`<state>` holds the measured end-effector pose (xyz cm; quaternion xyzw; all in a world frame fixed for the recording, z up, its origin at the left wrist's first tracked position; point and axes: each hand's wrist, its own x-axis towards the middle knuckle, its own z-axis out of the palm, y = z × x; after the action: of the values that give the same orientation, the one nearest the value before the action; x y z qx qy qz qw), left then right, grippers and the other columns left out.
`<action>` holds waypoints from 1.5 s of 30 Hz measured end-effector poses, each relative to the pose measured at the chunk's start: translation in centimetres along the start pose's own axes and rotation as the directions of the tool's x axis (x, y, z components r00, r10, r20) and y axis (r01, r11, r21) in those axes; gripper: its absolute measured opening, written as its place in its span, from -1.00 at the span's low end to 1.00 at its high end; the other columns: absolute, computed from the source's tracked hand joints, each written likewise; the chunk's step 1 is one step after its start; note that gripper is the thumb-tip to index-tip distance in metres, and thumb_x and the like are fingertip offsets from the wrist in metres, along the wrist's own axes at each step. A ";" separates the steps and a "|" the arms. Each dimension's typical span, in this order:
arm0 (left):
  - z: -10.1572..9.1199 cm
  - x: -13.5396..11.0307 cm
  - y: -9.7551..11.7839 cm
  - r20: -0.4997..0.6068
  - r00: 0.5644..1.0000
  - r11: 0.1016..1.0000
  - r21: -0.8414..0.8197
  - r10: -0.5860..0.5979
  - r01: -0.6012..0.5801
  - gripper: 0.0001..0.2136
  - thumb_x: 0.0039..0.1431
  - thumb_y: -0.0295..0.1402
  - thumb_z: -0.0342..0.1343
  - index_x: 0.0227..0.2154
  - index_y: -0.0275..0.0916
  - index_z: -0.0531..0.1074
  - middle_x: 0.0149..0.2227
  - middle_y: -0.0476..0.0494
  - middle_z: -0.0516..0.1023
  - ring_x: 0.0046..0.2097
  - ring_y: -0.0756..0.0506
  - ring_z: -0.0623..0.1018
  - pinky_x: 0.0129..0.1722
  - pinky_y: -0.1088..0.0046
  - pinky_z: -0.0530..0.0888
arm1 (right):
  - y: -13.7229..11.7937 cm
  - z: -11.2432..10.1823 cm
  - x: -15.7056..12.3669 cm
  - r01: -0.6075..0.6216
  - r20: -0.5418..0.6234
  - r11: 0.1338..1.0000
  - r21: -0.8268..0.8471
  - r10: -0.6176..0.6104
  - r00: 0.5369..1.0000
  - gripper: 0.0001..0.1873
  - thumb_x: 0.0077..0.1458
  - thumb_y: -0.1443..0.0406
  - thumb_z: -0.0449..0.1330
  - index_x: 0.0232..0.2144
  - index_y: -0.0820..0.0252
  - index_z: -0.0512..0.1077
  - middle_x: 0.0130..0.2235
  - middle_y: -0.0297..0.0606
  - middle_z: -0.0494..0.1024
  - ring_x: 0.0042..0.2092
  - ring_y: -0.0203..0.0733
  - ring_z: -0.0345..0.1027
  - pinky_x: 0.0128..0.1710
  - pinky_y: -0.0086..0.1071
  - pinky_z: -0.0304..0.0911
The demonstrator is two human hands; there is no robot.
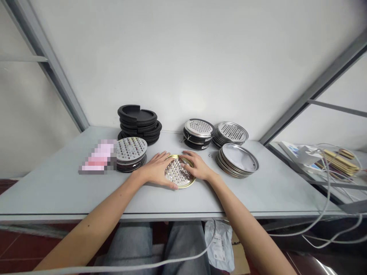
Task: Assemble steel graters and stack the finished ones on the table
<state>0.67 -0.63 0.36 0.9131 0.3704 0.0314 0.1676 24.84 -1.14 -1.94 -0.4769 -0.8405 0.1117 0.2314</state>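
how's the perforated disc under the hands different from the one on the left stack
The perforated disc under the hands lies on the table in a gold rim, with left hand and right hand on it. The left perforated disc tops a dark stack, untouched, no gold rim. Both are round and silvery.

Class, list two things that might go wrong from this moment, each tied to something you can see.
1. Left hand and right hand press on the perforated disc; its punched holes may scrape fingers.
2. The uneven black ring stack might topple if bumped.
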 end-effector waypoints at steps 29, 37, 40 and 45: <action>-0.7 0.1 0.9 0.023 0.998 0.998 0.034 -0.054 0.053 0.13 -0.29 0.30 0.17 0.32 -0.18 -0.06 0.38 -0.31 -0.14 0.38 -0.33 -0.11 0.30 0.07 -0.06 | 0.4 0.4 0.4 0.121 -0.033 0.993 0.009 -0.121 0.992 -0.61 0.14 0.16 0.18 0.02 0.08 0.46 0.10 -0.12 0.44 0.13 0.03 0.29 0.15 -0.02 0.15; -0.6 0.3 0.8 0.023 0.998 0.998 0.042 -0.056 0.055 0.12 -0.28 0.29 0.16 0.32 -0.19 -0.06 0.38 -0.33 -0.12 0.38 -0.33 -0.10 0.31 0.08 -0.07 | 0.7 0.6 0.9 0.161 -0.038 0.987 0.007 -0.160 0.986 -0.66 0.12 0.26 0.17 -0.04 0.09 0.52 0.05 -0.15 0.48 0.07 -0.01 0.33 0.13 -0.07 0.18; -0.4 0.3 0.6 0.016 0.999 0.998 0.045 -0.045 0.044 0.09 -0.25 0.26 0.17 0.32 -0.17 -0.07 0.38 -0.30 -0.12 0.38 -0.33 -0.10 0.30 0.08 -0.07 | 0.9 0.6 1.1 0.166 -0.035 0.986 0.017 -0.165 0.986 -0.68 0.13 0.27 0.15 -0.07 0.09 0.54 0.03 -0.17 0.49 0.08 -0.01 0.32 0.13 -0.08 0.18; -0.4 0.3 0.5 0.021 0.999 0.998 0.041 -0.043 0.042 0.07 -0.23 0.24 0.18 0.31 -0.17 -0.06 0.38 -0.30 -0.12 0.37 -0.33 -0.09 0.30 0.09 -0.07 | 0.9 0.7 1.2 0.158 -0.033 0.987 0.027 -0.157 0.987 -0.68 0.12 0.28 0.14 -0.08 0.07 0.54 0.03 -0.18 0.50 0.11 0.02 0.28 0.16 -0.05 0.15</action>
<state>1.14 -0.62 0.84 0.9085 0.3885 0.0102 0.1537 24.66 0.38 -2.56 -0.4071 -0.8702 0.0981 0.2596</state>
